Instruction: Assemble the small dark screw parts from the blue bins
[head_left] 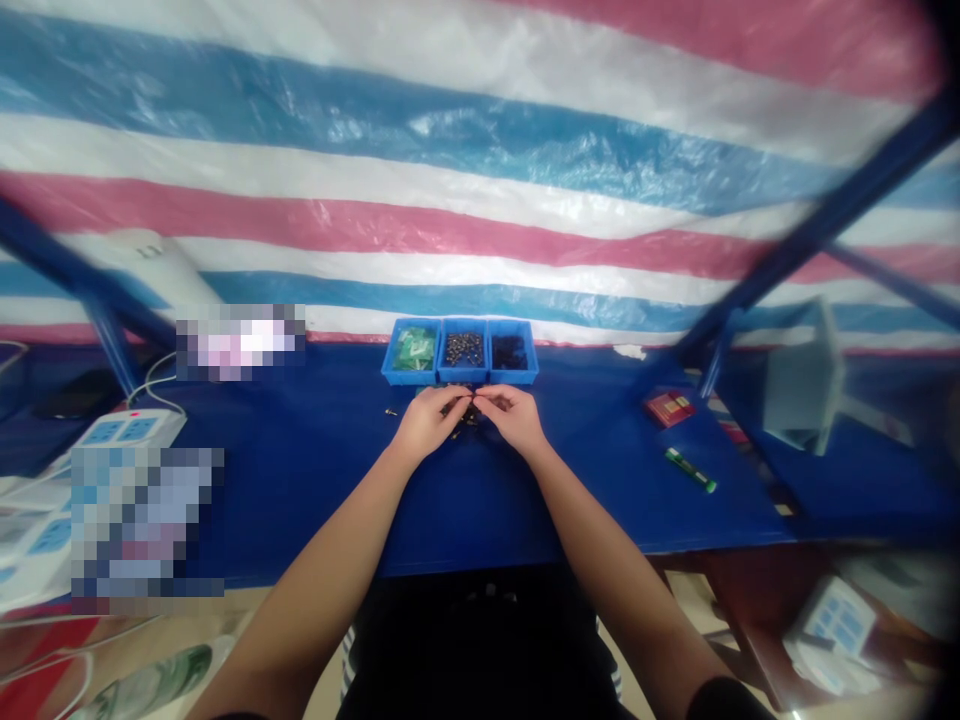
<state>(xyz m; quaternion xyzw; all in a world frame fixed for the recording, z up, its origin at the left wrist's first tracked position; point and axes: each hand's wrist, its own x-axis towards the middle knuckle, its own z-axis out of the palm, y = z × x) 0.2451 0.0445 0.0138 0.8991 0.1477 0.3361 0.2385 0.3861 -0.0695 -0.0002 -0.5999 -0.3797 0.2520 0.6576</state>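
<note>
My left hand (433, 420) and my right hand (514, 414) meet at the fingertips, just in front of three blue bins. Both are closed in a pinch; whatever lies between the fingers is too small to make out. Under and between them is a small pile of dark and brass-coloured parts (469, 422). The left blue bin (409, 378) holds green pieces (417, 348). In the middle bin (463, 377) are many small metallic parts (464, 349), and the right bin (514, 377) contains black parts (509, 352). One small brass-coloured part (391, 412) lies alone left of my left hand.
On the blue tabletop (300, 480), power strips (142, 430) with cables occupy the left. A red box (670, 408) and a green tube-shaped packet (690, 469) lie to the right. Blue frame posts (720, 350) and a striped plastic sheet (480, 230) bound the back.
</note>
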